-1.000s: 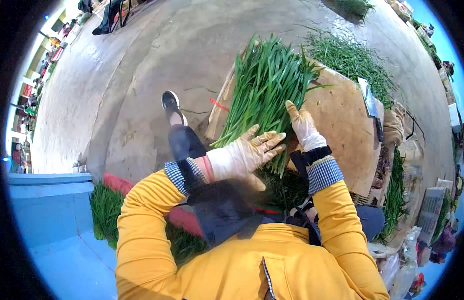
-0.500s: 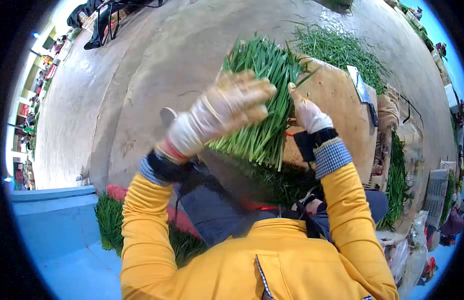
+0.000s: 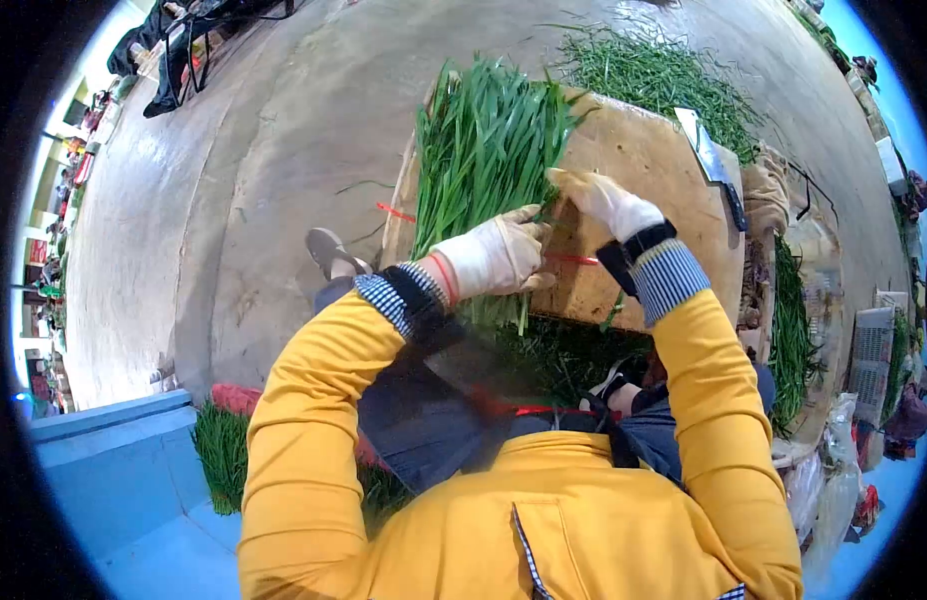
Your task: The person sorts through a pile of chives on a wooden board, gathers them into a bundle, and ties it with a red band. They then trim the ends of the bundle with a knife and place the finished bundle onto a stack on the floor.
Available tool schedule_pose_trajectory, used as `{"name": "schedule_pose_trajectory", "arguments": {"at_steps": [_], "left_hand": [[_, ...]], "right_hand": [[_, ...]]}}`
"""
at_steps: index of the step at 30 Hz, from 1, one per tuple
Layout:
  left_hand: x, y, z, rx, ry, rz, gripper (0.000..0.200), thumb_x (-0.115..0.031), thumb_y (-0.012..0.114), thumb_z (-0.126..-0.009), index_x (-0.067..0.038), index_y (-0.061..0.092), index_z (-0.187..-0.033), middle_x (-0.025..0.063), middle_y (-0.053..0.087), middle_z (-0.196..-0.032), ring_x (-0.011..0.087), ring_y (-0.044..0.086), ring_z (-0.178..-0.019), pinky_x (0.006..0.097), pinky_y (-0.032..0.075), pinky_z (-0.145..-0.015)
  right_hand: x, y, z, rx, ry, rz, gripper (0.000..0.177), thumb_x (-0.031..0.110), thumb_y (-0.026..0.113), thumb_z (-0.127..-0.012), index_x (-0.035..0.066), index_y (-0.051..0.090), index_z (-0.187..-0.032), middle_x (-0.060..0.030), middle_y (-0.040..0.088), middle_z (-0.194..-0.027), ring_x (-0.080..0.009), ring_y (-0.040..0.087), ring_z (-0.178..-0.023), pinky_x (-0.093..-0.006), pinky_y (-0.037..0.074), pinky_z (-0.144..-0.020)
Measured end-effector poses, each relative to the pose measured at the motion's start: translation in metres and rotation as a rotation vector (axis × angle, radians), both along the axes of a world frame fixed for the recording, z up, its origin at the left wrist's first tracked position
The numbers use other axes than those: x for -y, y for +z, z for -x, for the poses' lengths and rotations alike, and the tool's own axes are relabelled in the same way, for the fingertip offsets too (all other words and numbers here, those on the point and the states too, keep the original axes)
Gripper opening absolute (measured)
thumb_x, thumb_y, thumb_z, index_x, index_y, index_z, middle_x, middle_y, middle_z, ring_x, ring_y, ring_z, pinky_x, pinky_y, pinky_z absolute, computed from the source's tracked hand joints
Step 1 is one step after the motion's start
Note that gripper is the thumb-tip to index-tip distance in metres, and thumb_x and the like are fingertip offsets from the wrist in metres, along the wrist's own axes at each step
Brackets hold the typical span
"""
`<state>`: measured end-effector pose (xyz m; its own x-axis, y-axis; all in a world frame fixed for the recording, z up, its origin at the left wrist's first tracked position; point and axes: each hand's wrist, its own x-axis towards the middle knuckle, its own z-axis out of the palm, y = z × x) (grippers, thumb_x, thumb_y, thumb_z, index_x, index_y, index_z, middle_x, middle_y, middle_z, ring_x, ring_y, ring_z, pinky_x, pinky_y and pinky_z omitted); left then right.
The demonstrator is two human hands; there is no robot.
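A thick bundle of long green leaves [image 3: 488,145] lies on a wooden board [image 3: 633,160], leaf tips pointing away from me. My left hand [image 3: 495,252], in a white glove, rests across the lower end of the bundle with its fingers apart. At the bundle's right edge is my right hand [image 3: 605,205], also gloved, with thumb and fingers drawn together; what they pinch, if anything, is too small to tell. A red tie [image 3: 573,260] shows on the board between the hands, and its other end [image 3: 395,212] sticks out left of the bundle.
A knife [image 3: 711,165] with a black handle lies at the board's right side. Loose green leaves [image 3: 663,85] cover the floor behind. Further right are a cloth [image 3: 766,198] and more greens [image 3: 791,340]. Another bunch [image 3: 220,455] stands at the lower left by a blue ledge [image 3: 113,420].
My left hand has moved down and right from above the leaves to their lower end. My right hand has shifted slightly, its fingers now closed together. The red tie shows more.
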<state>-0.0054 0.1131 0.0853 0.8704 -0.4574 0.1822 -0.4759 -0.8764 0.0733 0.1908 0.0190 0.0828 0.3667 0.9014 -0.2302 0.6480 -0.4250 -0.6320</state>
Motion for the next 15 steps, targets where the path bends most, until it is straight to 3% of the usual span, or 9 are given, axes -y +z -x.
{"name": "schedule_pose_trajectory", "arguments": {"at_steps": [1, 2, 4, 6, 7, 10, 11, 14, 15], "left_hand": [[0.001, 0.001, 0.003, -0.028, 0.056, 0.011, 0.038, -0.042, 0.046, -0.087, -0.012, 0.068, -0.079, 0.008, 0.064, -0.089, 0.0275, 0.053, -0.107, 0.0452, 0.026, -0.107], [0.001, 0.003, 0.006, -0.053, 0.115, 0.023, 0.038, -0.041, 0.046, -0.088, -0.011, 0.068, -0.079, 0.0086, 0.065, -0.093, 0.0272, 0.052, -0.11, 0.0446, 0.024, -0.108], [0.0, 0.013, 0.009, -0.113, 0.109, 0.044, 0.038, -0.04, 0.045, -0.089, -0.01, 0.068, -0.08, 0.0105, 0.064, -0.096, 0.0274, 0.052, -0.112, 0.0441, 0.024, -0.109], [0.002, 0.019, 0.008, -0.185, 0.1, -0.033, 0.026, -0.033, 0.05, -0.087, -0.012, 0.065, -0.089, 0.0082, 0.059, -0.11, 0.0242, 0.05, -0.113, 0.0448, 0.027, -0.107], [0.002, 0.015, 0.007, -0.137, 0.091, -0.046, 0.027, -0.033, 0.053, -0.084, -0.01, 0.063, -0.095, 0.0084, 0.059, -0.108, 0.0243, 0.051, -0.112, 0.045, 0.028, -0.106], [0.001, 0.014, 0.008, -0.113, 0.11, 0.023, 0.034, -0.031, 0.057, -0.08, -0.009, 0.058, -0.105, 0.0087, 0.059, -0.104, 0.0241, 0.052, -0.109, 0.0439, 0.031, -0.105], [0.001, 0.016, 0.01, -0.084, 0.156, 0.074, 0.045, -0.028, 0.062, -0.076, -0.007, 0.052, -0.114, 0.0091, 0.059, -0.103, 0.0246, 0.054, -0.106, 0.0423, 0.033, -0.104], [0.005, 0.016, 0.008, -0.037, 0.189, 0.194, 0.053, -0.026, 0.063, -0.075, -0.006, 0.048, -0.122, 0.0094, 0.058, -0.104, 0.025, 0.056, -0.103, 0.0408, 0.034, -0.103], [0.006, 0.017, 0.007, -0.063, 0.194, 0.221, 0.075, -0.024, 0.067, -0.071, -0.007, 0.034, -0.136, 0.0089, 0.059, -0.108, 0.0255, 0.056, -0.105, 0.0406, 0.035, -0.102]], "right_hand": [[0.015, 0.05, 0.018, -0.125, -0.251, 0.122, 0.05, 0.049, 0.042, -0.093, 0.009, 0.06, -0.116, -0.0201, 0.063, -0.106, -0.0323, 0.061, -0.094, -0.0398, 0.047, -0.08], [0.031, 0.025, 0.01, 0.366, -0.276, -0.176, 0.034, 0.035, 0.053, -0.088, 0.006, 0.063, -0.104, -0.0208, 0.063, -0.094, -0.0356, 0.061, -0.088, -0.0441, 0.049, -0.077], [0.051, 0.04, 0.035, 0.485, -0.271, 0.042, 0.034, 0.025, 0.059, -0.084, 0.009, 0.058, -0.113, -0.0167, 0.062, -0.087, -0.0303, 0.062, -0.083, -0.0411, 0.051, -0.071], [0.08, 0.01, 0.063, 0.575, 0.047, -0.214, 0.044, 0.023, 0.058, -0.083, 0.01, 0.049, -0.124, -0.0143, 0.062, -0.089, -0.0279, 0.062, -0.084, -0.039, 0.051, -0.07], [0.079, 0.008, 0.078, 0.698, 0.106, -0.029, 0.044, 0.021, 0.056, -0.084, 0.009, 0.047, -0.126, -0.0126, 0.062, -0.09, -0.0273, 0.062, -0.084, -0.0382, 0.051, -0.07], [0.074, 0.001, 0.1, 0.888, 0.229, 0.12, 0.042, 0.016, 0.049, -0.087, 0.007, 0.043, -0.128, -0.0092, 0.062, -0.089, -0.0254, 0.061, -0.083, -0.0356, 0.05, -0.068], [0.074, 0.0, 0.1, 0.896, 0.292, 0.157, 0.042, 0.016, 0.048, -0.088, 0.006, 0.043, -0.127, -0.0086, 0.062, -0.088, -0.0253, 0.061, -0.082, -0.0354, 0.05, -0.067], [0.068, -0.001, 0.086, 0.862, 0.276, 0.17, 0.031, 0.018, 0.053, -0.085, 0.005, 0.056, -0.113, -0.0089, 0.063, -0.088, -0.0256, 0.062, -0.081, -0.0375, 0.05, -0.067], [0.068, 0.007, 0.079, 0.692, 0.281, 0.165, 0.024, 0.019, 0.055, -0.084, 0.006, 0.061, -0.102, -0.0102, 0.063, -0.091, -0.0266, 0.062, -0.084, -0.0388, 0.05, -0.068]]}}
